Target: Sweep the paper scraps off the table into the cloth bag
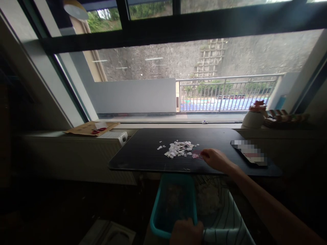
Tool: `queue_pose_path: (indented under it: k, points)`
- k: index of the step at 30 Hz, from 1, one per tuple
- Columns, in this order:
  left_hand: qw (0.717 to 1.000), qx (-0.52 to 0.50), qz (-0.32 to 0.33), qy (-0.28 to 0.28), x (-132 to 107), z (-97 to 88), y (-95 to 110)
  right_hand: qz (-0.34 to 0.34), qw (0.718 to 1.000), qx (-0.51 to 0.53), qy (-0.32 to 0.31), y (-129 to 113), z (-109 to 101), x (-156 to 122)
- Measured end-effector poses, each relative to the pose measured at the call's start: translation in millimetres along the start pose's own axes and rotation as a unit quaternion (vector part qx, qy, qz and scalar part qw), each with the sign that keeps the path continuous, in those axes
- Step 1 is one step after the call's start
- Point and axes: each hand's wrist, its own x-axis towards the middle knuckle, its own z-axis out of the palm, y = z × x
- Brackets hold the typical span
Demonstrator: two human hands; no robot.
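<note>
A heap of small white paper scraps [178, 149] lies in the middle of a dark table top [143, 153]. My right hand [215, 159] rests on the table just right of the heap, fingers curled, touching a small pinkish scrap [196, 155]. Below the table's front edge sits a teal plastic bin [173, 204] with pale scraps inside. My left hand [186, 232] is closed on the bin's near rim at the bottom of the view.
A dark flat object [249, 153] lies at the table's right end. A white pot [253, 117] and small items stand on the window sill at right. Cardboard with red scissors [90, 128] lies on the ledge at left. Striped cloth [224, 221] is beside the bin.
</note>
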Motion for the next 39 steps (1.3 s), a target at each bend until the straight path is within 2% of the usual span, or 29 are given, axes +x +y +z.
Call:
queue_pose_path:
  k: [3, 8, 11, 15, 20, 24, 29, 33, 39]
  points:
    - [1.0, 0.006, -0.001, -0.013, -1.2, -4.8, 4.3, -0.002, 1.0, 0.0, 0.011, 3.6, -3.7, -2.3]
    - [1.0, 0.012, -0.013, -0.006, -2.6, -5.5, 4.6, -0.029, 0.999, 0.031, 0.007, -18.7, 11.1, 22.4]
    - [1.0, 0.026, -0.011, -0.001, -2.5, -5.8, 2.6, -0.044, 0.998, 0.046, -0.011, -23.8, 12.3, 22.7]
    - [1.0, 0.026, -0.001, -0.015, -3.0, -9.3, 3.9, -0.053, 0.997, 0.049, -0.025, -9.3, -0.5, 2.3]
    - [1.0, 0.012, -0.002, 0.003, -4.2, -7.1, 5.6, -0.006, 0.999, 0.041, 0.02, 15.8, -12.0, -13.4]
    - [1.0, 0.016, -0.003, 0.007, -1.9, -3.0, 2.5, -0.014, 0.999, 0.046, 0.002, 24.7, -11.3, -14.4]
    - [1.0, 0.023, 0.003, 0.01, -1.6, -3.2, 0.5, -0.004, 0.998, 0.061, 0.024, 25.0, -5.9, -6.2]
    - [1.0, 0.018, 0.002, 0.012, -3.0, -2.8, 0.7, 0.003, 0.998, 0.06, 0.018, 28.8, -2.0, 1.4]
    - [1.0, 0.017, 0.007, 0.009, -2.2, -4.9, 1.3, 0.01, 0.998, 0.056, 0.026, 35.1, -7.5, -3.7]
